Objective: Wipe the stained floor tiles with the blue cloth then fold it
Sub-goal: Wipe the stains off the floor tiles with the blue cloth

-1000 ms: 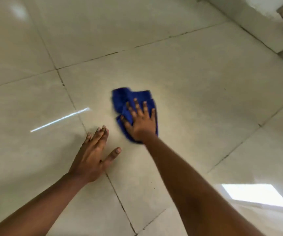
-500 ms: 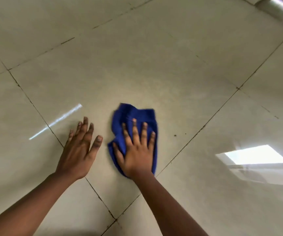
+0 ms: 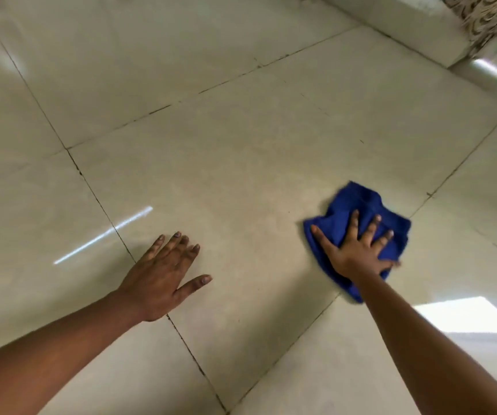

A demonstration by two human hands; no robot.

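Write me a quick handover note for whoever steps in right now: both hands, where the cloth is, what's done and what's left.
Left hand: flat on the floor tiles, fingers spread, holding nothing, bracing.
Right hand: pressed flat on the blue cloth, fingers spread.
Cloth: bunched, not folded, on the tile near its right grout line.
Done: wiping is under way; how much is clean can't be told.
Left: finish wiping; small dark specks show near the middle of the tile. Then fold the cloth.

The crumpled microfibre cloth (image 3: 361, 217) is a deep, solid royal blue with no print. The glossy square floor tiles (image 3: 241, 163) are pale beige-cream, faintly mottled, divided by thin dark-brown grout lines (image 3: 97, 193). The draped fabric in the far corner (image 3: 480, 16) carries a brown-and-cream swirling pattern.
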